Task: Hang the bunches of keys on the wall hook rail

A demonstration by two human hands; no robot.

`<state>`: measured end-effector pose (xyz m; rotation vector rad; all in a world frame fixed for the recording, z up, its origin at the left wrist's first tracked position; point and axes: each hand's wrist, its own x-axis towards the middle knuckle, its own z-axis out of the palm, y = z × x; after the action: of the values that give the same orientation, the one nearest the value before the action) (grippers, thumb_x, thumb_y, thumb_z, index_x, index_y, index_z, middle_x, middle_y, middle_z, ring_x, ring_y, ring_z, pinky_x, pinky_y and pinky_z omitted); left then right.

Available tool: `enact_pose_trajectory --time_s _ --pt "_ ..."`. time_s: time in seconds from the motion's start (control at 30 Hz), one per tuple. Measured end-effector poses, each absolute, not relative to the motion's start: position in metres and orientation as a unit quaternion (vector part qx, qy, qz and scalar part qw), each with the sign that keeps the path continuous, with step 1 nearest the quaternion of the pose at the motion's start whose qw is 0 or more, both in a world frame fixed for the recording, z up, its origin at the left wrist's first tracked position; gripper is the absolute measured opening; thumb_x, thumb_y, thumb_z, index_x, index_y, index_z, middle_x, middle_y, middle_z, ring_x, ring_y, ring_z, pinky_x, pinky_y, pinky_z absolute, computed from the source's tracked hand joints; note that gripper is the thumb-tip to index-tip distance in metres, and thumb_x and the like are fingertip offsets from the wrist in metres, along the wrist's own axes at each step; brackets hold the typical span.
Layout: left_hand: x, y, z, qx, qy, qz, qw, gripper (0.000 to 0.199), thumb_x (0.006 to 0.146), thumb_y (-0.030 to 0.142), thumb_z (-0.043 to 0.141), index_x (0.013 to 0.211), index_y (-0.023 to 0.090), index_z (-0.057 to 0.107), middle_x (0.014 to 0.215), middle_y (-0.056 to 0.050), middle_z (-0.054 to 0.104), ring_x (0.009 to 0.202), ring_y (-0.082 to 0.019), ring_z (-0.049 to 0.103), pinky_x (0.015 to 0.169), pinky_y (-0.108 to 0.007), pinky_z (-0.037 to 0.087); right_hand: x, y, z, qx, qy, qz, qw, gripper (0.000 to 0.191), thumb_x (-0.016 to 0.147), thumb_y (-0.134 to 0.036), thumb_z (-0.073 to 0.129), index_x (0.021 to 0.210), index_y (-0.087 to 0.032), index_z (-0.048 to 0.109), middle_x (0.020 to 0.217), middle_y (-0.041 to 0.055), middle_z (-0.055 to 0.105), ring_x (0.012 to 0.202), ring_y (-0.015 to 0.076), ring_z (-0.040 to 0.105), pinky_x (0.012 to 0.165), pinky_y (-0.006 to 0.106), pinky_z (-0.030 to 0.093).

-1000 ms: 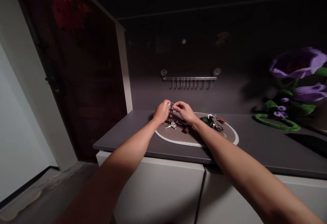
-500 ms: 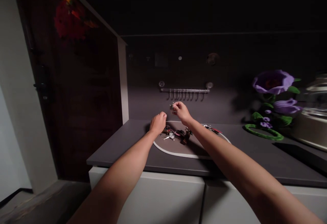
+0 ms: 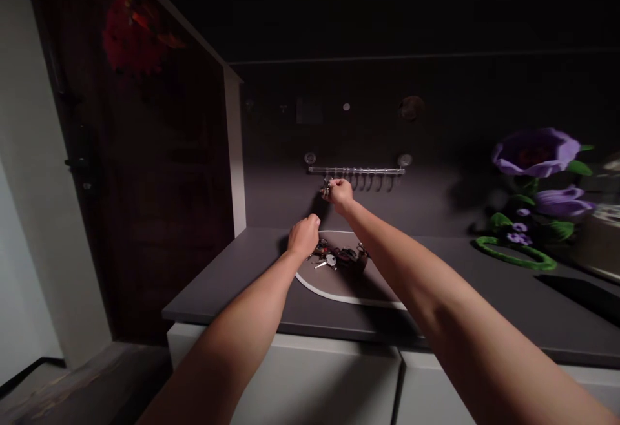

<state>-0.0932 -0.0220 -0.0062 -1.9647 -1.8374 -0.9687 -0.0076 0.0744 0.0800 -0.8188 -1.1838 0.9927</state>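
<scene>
My right hand [image 3: 341, 194] pinches a bunch of keys [image 3: 325, 192] just under the left end of a clear hook rail [image 3: 371, 171] on the wall. Whether the keys touch a hook is hard to tell. Lower down, my left hand [image 3: 304, 236] is closed above the left edge of a brown mat [image 3: 334, 288] with a white rim; anything inside its fingers is hidden. Beside that hand, silver keys [image 3: 330, 261] lie on the mat among dark key holders [image 3: 349, 257].
Purple flowers [image 3: 537, 154] with a green ring base [image 3: 513, 257] stand on the right of the grey counter [image 3: 217, 276]. A pale rounded object [image 3: 600, 238] is at the far right. White cabinets [image 3: 314, 373] sit below, and a dark door [image 3: 159, 218] is on the left.
My right hand has moved up and forward with the keys, from below the rail to its hooks at the left end. My left hand stays nearly in place. The view has shifted slightly.
</scene>
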Motion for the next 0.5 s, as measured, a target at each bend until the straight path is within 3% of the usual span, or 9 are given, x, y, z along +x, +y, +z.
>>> enact_pose_trajectory --time_s 0.5 --pt "-0.094 -0.022 -0.005 -0.680 -0.640 -0.331 0.135 0.030 0.091 0.026 0.025 0.095 0.020 0.054 0.088 -0.009 0.065 0.080 -0.017 0.060 0.068 -0.026 0.038 -0.017 0.090 0.069 -0.437 -0.485 0.395 0.646 0.009 0.074 -0.015 0.047 0.072 -0.015 0.055 0.061 0.0006 0.054 0.045 0.0075 0.049 0.049 0.025 0.048"
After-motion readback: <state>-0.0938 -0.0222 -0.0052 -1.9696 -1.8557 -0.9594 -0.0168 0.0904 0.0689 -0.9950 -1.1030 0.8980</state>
